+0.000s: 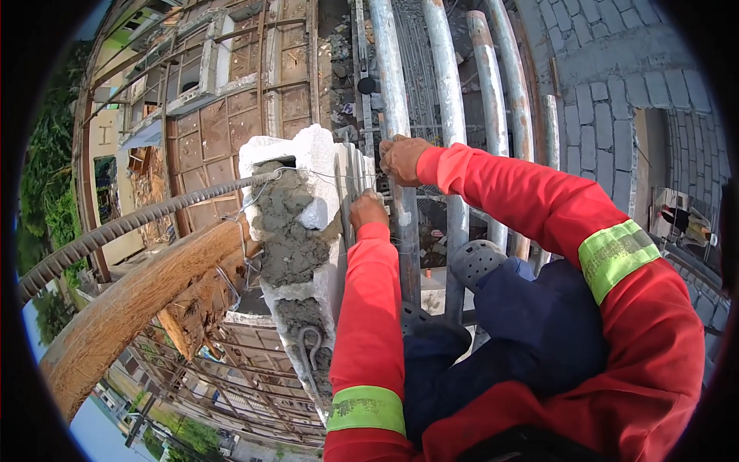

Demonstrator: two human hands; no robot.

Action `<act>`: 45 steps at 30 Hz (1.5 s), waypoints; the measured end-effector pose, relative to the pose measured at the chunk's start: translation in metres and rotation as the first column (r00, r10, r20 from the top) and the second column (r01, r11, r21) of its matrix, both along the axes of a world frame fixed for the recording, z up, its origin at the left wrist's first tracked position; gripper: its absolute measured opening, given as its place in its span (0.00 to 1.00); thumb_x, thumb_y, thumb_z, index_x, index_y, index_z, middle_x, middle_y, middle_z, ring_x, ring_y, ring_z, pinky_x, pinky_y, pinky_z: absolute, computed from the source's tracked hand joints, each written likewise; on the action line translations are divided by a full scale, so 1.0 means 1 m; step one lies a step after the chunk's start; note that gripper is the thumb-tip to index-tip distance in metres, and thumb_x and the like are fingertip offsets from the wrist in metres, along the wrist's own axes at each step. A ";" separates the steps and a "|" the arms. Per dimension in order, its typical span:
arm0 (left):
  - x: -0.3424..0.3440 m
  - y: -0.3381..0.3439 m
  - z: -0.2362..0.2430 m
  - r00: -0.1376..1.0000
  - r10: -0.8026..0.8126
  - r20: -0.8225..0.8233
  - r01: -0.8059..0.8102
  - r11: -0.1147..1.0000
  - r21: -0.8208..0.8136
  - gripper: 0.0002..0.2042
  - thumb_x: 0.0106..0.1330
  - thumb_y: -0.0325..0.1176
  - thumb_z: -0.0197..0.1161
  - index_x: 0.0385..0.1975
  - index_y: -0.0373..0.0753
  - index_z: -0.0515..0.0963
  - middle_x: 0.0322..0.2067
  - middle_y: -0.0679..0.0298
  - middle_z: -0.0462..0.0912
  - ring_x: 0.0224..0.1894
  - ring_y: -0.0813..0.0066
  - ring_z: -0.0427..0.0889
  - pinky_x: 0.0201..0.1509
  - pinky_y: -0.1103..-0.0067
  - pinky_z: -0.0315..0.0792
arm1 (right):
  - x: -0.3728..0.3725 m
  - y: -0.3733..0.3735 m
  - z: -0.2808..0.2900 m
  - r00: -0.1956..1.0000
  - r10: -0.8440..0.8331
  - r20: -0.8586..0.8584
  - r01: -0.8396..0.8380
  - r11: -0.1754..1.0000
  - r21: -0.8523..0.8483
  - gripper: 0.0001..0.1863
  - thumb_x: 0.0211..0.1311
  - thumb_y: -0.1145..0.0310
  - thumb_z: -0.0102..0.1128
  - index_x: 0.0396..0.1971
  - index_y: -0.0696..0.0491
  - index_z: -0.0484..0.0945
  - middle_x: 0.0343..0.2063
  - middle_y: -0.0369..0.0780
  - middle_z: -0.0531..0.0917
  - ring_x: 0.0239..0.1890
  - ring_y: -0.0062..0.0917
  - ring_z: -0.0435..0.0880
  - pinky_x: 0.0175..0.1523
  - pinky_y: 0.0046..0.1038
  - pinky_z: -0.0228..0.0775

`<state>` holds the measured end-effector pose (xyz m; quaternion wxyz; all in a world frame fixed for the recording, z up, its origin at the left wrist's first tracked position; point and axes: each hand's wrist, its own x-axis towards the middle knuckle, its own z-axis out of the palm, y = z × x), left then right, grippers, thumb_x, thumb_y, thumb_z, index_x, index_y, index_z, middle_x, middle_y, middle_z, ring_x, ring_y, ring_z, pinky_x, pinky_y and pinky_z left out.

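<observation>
One ribbed steel bar (146, 218) comes in from my left, with one thick, rough wooden pole (127, 312) beside it. At the bar's end I see one thin wire (319, 175), pale and metallic, looped around the tip and running rightward across one white block wall (314, 146). Grey mortar (289, 231) lies lumpy on the wall's top, and one hooked metal rod (310, 343) sits nearer me. The wire reaches toward my two hands, lying to their left and leading into the space between them. My left hand (368, 210) is just beside the wall, its fingers curled in narrow; my right hand (404, 160), farther from me, is curled narrow too, over the nearest of five metal pipes (448, 85). My fingertips are hidden, so I cannot tell whether either pinches the wire. Below are my two grey, holed shoes (476, 264).
</observation>
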<state>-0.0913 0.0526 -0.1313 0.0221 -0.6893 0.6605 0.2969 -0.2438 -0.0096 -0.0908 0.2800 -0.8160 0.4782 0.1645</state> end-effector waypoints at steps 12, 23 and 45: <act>-0.010 -0.052 -0.028 0.605 0.598 -0.526 -0.622 0.767 0.157 0.09 0.54 0.22 0.55 0.35 0.27 0.72 0.29 0.49 0.79 0.31 0.64 0.80 0.34 0.76 0.73 | 0.008 -0.049 -0.015 0.964 -0.118 0.238 0.102 0.992 0.081 0.15 0.50 0.62 0.51 0.33 0.54 0.80 0.34 0.45 0.80 0.41 0.38 0.77 0.49 0.34 0.66; 0.006 -0.036 0.007 0.808 0.349 -0.475 -0.484 0.853 -0.195 0.13 0.53 0.23 0.55 0.40 0.30 0.71 0.30 0.51 0.77 0.37 0.55 0.77 0.41 0.71 0.71 | 0.063 -0.067 -0.037 0.948 0.318 -0.022 -0.314 0.944 0.103 0.17 0.43 0.58 0.54 0.26 0.57 0.81 0.28 0.48 0.81 0.34 0.40 0.80 0.40 0.35 0.71; -0.024 -0.019 0.064 0.685 0.423 -0.594 -0.614 0.774 -0.156 0.14 0.63 0.38 0.50 0.27 0.32 0.75 0.27 0.48 0.77 0.32 0.52 0.75 0.35 0.67 0.68 | -0.003 -0.028 0.030 -0.199 -0.979 -0.045 0.120 -0.070 0.990 0.08 0.60 0.64 0.53 0.31 0.52 0.75 0.12 0.32 0.69 0.21 0.19 0.74 0.32 0.21 0.70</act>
